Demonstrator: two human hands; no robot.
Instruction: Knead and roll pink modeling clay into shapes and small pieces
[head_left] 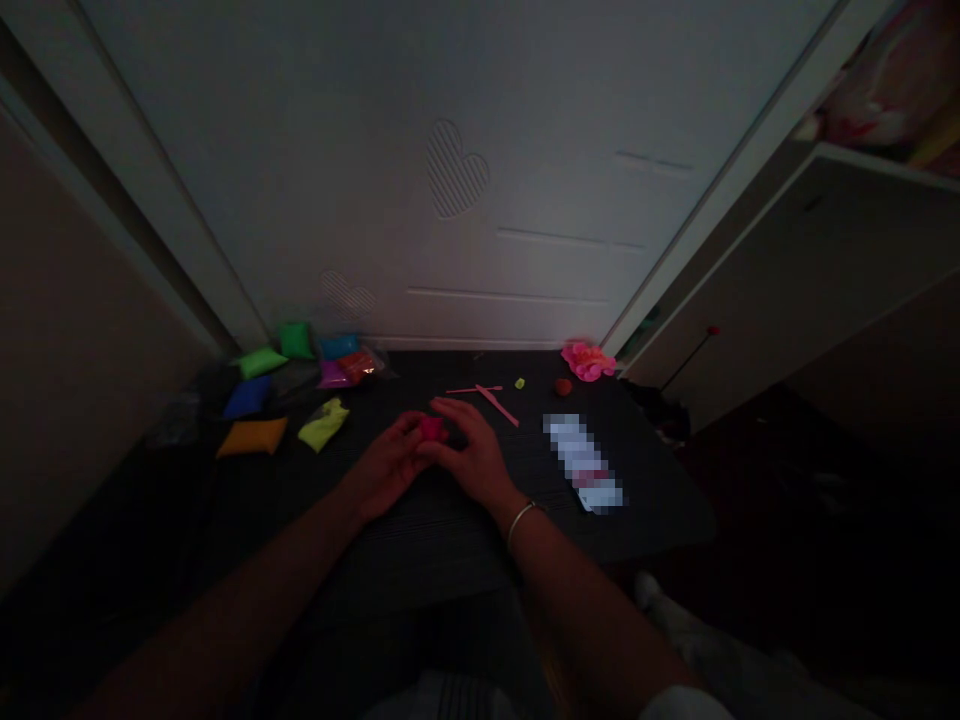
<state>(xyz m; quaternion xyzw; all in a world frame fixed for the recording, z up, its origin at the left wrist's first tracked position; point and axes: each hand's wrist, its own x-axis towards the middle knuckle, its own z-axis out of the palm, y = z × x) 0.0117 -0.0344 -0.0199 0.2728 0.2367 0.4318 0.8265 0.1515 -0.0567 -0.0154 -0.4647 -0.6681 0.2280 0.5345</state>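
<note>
Between my two hands, above the dark table, is a small lump of red-pink modelling clay (430, 428). My left hand (394, 455) curls its fingers around the lump's left side. From the right, my right hand (471, 450) closes on it with thumb and fingers; a bracelet circles that wrist. Just beyond the hands lie two thin pink modelling tools (498, 405), one across the end of the other. Near them sit a tiny yellow-green piece (520, 384) and a small brownish-orange ball (562, 387). The room is dim, so fine finger detail is hard to see.
Coloured clay packets, among them an orange one (253, 437), a yellow one (324, 424) and a blue one (247, 397), lie at the left. A lit phone (583, 463) rests on the right. A pink ruffled object (589, 361) stands at the back right, near a white panel (525, 130).
</note>
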